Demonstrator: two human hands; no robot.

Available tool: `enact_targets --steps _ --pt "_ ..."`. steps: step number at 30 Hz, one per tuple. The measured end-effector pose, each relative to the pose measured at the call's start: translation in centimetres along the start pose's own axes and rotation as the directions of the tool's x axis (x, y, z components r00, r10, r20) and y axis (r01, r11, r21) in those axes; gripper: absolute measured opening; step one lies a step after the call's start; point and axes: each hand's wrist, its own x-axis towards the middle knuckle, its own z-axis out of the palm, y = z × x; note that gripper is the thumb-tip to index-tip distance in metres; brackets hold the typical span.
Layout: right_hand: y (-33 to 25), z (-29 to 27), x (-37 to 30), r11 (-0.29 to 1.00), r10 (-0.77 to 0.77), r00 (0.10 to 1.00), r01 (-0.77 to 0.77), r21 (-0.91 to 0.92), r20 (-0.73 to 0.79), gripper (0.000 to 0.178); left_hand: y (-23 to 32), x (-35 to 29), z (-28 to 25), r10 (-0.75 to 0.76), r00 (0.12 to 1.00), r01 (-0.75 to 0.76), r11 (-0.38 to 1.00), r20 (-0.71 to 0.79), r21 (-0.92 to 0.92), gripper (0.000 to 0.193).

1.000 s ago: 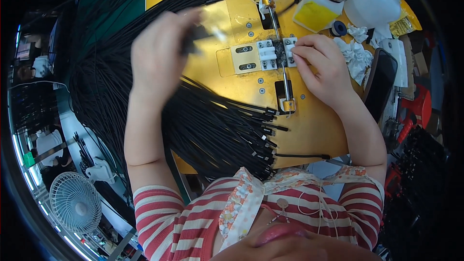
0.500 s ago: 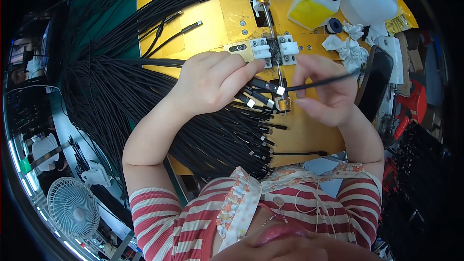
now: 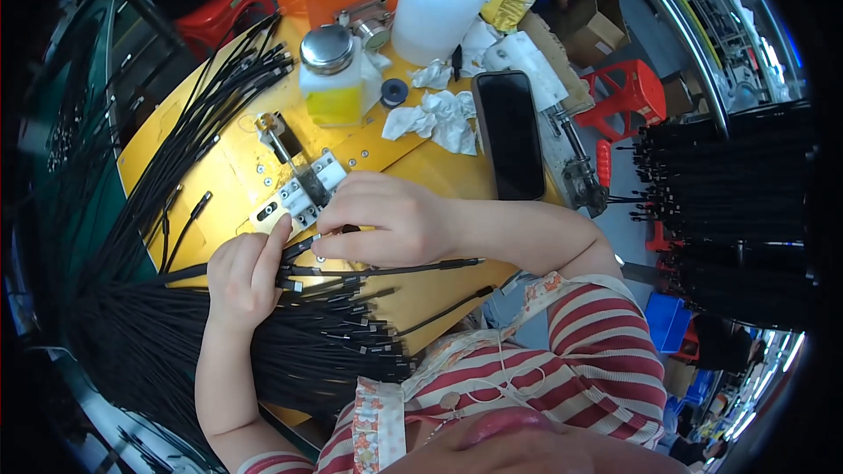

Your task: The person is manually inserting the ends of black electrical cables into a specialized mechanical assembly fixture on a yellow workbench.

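Observation:
My left hand [image 3: 244,276] is closed around a few black cables [image 3: 369,272] with metal-tipped plugs. They stick out past its fingers to the right. Close beside it, my right hand [image 3: 386,219] is closed, its thumb and fingers pinched at the plug end of a black cable [image 3: 303,246]; the fingers partly hide that end. Just beyond both hands is a small fixture with white blocks [image 3: 299,202] and a metal rod, fixed to the yellow worktop [image 3: 237,180]. Below my left hand lies a thick bundle of black cables [image 3: 290,333], plug ends toward the right.
More black cables [image 3: 189,140] lie along the far left. A jar of yellow liquid [image 3: 330,79], a white bottle [image 3: 439,9], crumpled tissue [image 3: 439,118] and a black phone [image 3: 509,136] stand or lie beyond my right arm. Red stools [image 3: 628,96] and hanging cables [image 3: 738,175] are at right.
The view has swung to the right. My right hand, formerly apart with a loose cable by its fingers, has come in beside my left hand, which still holds cables.

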Motion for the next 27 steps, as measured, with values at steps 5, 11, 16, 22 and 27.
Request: enact_targets --steps 5,11,16,22,27 --pt "0.5 0.5 -0.1 0.999 0.048 0.999 -0.048 0.004 0.007 0.020 0.0 0.0 -0.1 -0.021 0.998 0.021 1.000 0.057 -0.006 0.057" --pt "1.5 -1.4 0.2 0.970 0.243 0.966 -0.240 -0.046 0.091 0.021 -0.1 0.6 0.4 -0.021 1.000 0.020 0.999 -0.007 -0.036 0.047" --pt "2.9 -0.6 -0.1 0.882 0.454 0.885 -0.463 0.085 0.105 0.008 0.1 0.2 0.8 -0.105 0.992 0.111 0.989 0.069 -0.094 0.064" --pt "3.5 0.1 -0.4 0.831 0.547 0.829 -0.555 0.045 0.116 0.006 0.4 0.2 1.0 -0.225 0.957 0.242 0.967 0.184 -0.076 0.067" --pt "3.8 1.1 -0.3 0.823 0.565 0.819 -0.567 -0.011 0.100 0.007 0.0 0.1 0.8 -0.261 0.941 0.273 0.961 0.216 -0.031 0.069"
